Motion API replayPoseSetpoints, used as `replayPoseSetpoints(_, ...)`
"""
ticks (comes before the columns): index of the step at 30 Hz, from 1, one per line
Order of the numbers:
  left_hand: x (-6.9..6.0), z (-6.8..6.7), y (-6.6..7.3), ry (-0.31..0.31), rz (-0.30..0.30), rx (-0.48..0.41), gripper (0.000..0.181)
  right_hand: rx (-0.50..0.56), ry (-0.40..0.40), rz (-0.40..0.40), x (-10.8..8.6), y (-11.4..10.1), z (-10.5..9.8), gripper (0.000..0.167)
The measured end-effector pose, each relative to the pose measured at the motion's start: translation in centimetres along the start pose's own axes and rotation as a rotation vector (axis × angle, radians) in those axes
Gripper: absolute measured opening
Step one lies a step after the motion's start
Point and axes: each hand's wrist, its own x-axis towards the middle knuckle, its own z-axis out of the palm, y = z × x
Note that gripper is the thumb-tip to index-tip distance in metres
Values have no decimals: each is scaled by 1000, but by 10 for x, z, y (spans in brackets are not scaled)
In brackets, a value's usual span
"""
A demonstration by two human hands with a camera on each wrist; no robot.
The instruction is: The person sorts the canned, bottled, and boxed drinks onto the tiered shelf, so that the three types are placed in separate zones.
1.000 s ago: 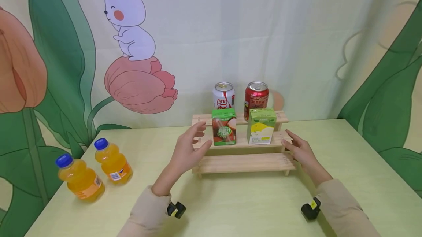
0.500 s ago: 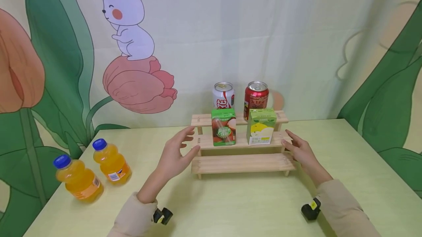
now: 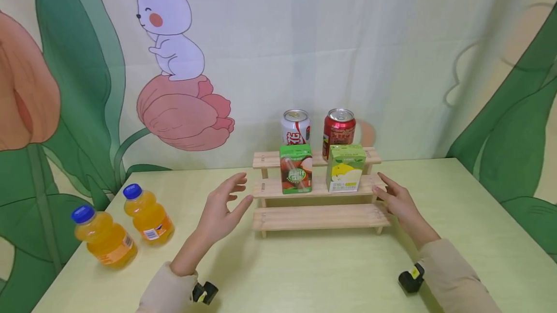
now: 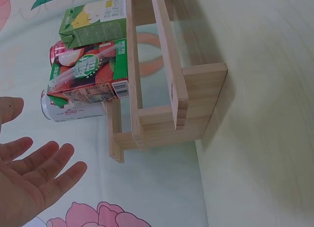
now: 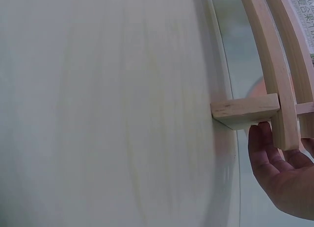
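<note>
A three-tier wooden rack [image 3: 322,217] stands on the table. On its middle tier are a red-and-green juice box [image 3: 296,170] and a green-and-yellow juice box [image 3: 345,169]. Behind them, a white can [image 3: 296,126] and a red can [image 3: 340,131] occupy the top tier; the lowest tier is bare. My left hand [image 3: 221,211], empty with fingers spread, is apart from the rack's left end. My right hand [image 3: 401,206] touches the rack's right end, its thumb by the middle tier. In the right wrist view, the right hand's [image 5: 289,175] fingers curl around the rack's end.
Two orange drink bottles with blue caps, one nearer [image 3: 109,240] and one farther [image 3: 150,215], stand at the table's left side. A printed curtain [image 3: 391,61] with a rabbit and flowers hangs behind the table.
My left hand has moved left and toward me, away from the rack's left end. My right hand has stayed at the right end, and the rack and drinks look unmoved.
</note>
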Motion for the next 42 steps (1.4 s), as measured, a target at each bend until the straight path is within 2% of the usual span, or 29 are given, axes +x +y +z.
replayPoseSetpoints(5, -6, -3, -3, 11, -17, -8, 46, 13, -3, 15, -1, 0, 0, 65)
replayPoseSetpoints(13, -18, -14, -12, 28, -45, 47, 49, 48, 7, 60, -3, 3, 2, 65)
replayPoseSetpoints(19, -26, -24, -15, 27, -91, 57, 50, 39, 8, 54, -4, 5, 1, 65)
replayPoseSetpoints(27, -33, -38, -16, 70, -134, 43, 51, 35, -1, 44, -4, 3, 2, 64)
replayPoseSetpoints(37, -42, -57, -18, 131, -179, 121, 52, 35, 16, 29, 0, 3, 3, 68)
replayPoseSetpoints(42, -47, -64, -18, 150, -206, 149, 53, 28, -3, 19, 1, 0, 2, 65)
